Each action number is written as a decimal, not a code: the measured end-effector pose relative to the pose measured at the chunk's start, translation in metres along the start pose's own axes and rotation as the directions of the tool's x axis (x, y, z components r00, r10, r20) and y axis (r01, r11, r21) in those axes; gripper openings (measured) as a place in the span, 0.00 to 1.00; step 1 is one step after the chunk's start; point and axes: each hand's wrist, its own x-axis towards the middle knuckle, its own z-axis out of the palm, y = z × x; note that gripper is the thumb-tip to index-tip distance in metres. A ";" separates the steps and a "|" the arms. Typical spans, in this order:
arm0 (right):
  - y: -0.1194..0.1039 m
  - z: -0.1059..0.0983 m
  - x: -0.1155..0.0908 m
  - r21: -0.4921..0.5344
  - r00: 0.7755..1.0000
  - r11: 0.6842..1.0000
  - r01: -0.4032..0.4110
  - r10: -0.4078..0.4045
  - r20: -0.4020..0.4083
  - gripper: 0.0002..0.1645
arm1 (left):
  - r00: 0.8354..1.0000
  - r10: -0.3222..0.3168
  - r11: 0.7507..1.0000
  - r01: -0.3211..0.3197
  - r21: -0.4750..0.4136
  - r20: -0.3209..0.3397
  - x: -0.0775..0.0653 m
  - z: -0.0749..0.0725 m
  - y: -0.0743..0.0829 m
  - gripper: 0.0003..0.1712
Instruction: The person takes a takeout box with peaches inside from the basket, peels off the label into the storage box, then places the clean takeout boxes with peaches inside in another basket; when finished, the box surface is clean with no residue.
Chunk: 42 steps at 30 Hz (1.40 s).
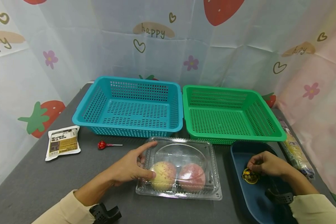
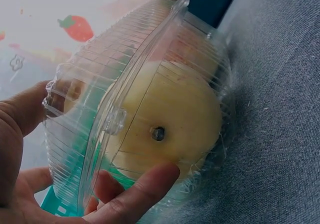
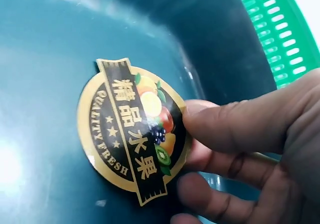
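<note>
A clear plastic clamshell box lies on the grey table with two round, peach-like fruits inside, a yellow one and a pink one. My left hand grips the box's left side, thumb toward the front and index finger along the back corner. In the left wrist view the yellow fruit shows its stem end through the plastic. Over a dark blue tub, my right hand pinches a round black-and-gold fruit sticker by its edge, between thumb and fingers.
Behind the box stand a blue basket and a green basket, side by side. A red lollipop and a white-and-brown packet lie at left. Beyond the tub, a long plastic-wrapped package lies along the right edge.
</note>
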 end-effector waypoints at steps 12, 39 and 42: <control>-0.012 -0.004 -0.011 -0.140 0.995 0.990 0.002 -0.016 -0.096 0.13 | 1.000 0.002 1.000 -0.002 -0.002 0.015 0.001 -0.001 -0.002 0.56; -0.055 -0.066 -0.043 -0.309 0.769 0.950 0.036 -0.224 -0.599 0.22 | 0.999 0.001 0.997 0.001 -0.077 0.032 0.001 -0.001 -0.001 0.55; -0.053 -0.072 -0.038 -0.345 0.752 0.938 0.000 -0.227 -0.618 0.24 | 1.000 0.003 0.997 0.000 -0.076 0.031 0.000 -0.001 -0.002 0.55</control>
